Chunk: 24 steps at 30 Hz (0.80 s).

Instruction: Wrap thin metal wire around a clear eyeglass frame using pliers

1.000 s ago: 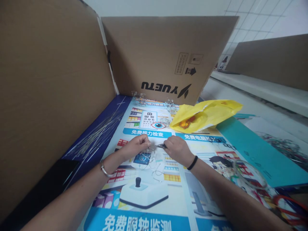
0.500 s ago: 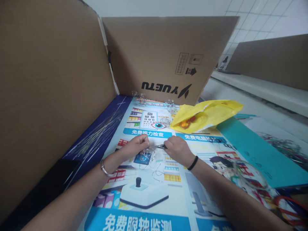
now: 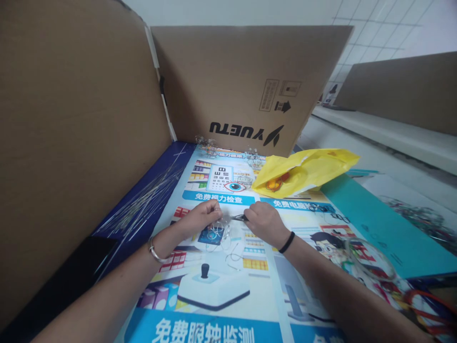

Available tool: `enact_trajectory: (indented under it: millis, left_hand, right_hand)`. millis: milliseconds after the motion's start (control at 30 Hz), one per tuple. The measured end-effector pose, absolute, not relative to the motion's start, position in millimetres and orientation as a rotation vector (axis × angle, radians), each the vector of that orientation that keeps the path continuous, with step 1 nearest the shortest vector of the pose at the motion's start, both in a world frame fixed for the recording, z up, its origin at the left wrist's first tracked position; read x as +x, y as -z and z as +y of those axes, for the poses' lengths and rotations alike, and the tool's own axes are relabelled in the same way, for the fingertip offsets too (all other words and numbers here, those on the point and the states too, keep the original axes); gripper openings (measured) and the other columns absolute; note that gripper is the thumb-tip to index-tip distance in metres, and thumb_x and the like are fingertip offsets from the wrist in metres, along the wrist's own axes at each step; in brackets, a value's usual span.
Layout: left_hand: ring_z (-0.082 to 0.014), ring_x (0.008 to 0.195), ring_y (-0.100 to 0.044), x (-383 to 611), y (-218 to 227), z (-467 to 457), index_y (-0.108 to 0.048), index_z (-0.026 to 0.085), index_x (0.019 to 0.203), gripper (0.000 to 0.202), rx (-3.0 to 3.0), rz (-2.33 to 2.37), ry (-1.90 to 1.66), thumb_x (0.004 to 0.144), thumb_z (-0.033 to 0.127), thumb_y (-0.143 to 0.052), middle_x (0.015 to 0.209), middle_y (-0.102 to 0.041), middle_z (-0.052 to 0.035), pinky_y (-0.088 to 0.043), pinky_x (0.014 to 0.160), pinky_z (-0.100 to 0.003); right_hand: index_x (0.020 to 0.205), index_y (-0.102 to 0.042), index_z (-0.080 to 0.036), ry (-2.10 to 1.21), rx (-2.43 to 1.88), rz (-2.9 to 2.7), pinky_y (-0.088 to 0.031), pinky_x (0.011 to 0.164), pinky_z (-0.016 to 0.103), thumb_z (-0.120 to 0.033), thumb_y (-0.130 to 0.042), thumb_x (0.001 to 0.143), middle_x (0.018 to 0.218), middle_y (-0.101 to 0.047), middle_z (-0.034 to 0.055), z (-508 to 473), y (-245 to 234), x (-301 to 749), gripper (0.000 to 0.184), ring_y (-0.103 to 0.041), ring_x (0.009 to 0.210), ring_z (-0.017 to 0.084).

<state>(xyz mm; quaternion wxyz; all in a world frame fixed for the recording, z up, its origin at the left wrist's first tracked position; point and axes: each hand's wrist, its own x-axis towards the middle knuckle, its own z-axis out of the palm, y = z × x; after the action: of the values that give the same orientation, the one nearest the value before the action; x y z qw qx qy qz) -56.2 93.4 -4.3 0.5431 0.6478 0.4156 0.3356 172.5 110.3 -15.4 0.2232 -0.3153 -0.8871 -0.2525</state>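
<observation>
My left hand [image 3: 200, 218] is closed in a pinch on a thin wire eyeglass frame [image 3: 218, 234] that lies on the printed poster [image 3: 221, 286]. A silver bangle is on that wrist. My right hand [image 3: 263, 221], with a black band on its wrist, grips a small dark tool [image 3: 238, 217] whose tip points left at the frame, close to my left fingers. Both hands rest on the poster near its middle.
Cardboard panels [image 3: 246, 81] stand at the left and back. A bundle of thin metal wires [image 3: 141, 202] lies at the left. A yellow plastic bag [image 3: 303, 171] sits behind my right hand. Small clear parts [image 3: 206, 141] lie by the back panel. Coloured frames [image 3: 421, 300] are piled at the right.
</observation>
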Motion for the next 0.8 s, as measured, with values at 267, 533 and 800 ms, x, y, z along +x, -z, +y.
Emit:
enact_trajectory:
  millis: [267,533,800]
  left_hand:
    - [-0.0055,0.047,-0.038,-55.7,3.2,93.2,-0.04,0.018,0.071,0.024,1.529,0.978,-0.802,0.08,0.038,-0.051,0.059,-0.043,0.0062,-0.031,0.046,-0.019]
    - [-0.0054,0.046,-0.038,-55.4,3.8,93.1,-0.041,0.018,0.071,0.023,1.503,0.989,-0.823,0.08,0.036,-0.051,0.057,-0.042,0.0064,-0.03,0.046,-0.018]
    - [-0.0065,0.047,-0.039,-54.5,4.2,93.2,-0.042,0.017,0.072,0.023,1.453,0.918,-0.858,0.08,0.037,-0.051,0.055,-0.045,0.0051,-0.028,0.045,-0.019]
  right_hand:
    - [0.065,-0.053,-0.018,0.691,-0.843,-2.491,-0.023,0.062,0.029,-0.02,-0.051,0.077,0.062,-0.048,0.0024,109.9,15.5,172.5,0.013,-0.038,0.065,0.016]
    - [0.065,-0.054,-0.018,0.709,-0.866,-2.465,-0.024,0.062,0.029,-0.02,-0.05,0.078,0.062,-0.048,0.0026,110.3,15.5,174.0,0.014,-0.037,0.065,0.016]
    - [0.065,-0.053,-0.017,0.685,-0.901,-2.431,-0.024,0.062,0.029,-0.02,-0.051,0.078,0.062,-0.048,0.0027,110.1,15.7,175.2,0.013,-0.038,0.065,0.016]
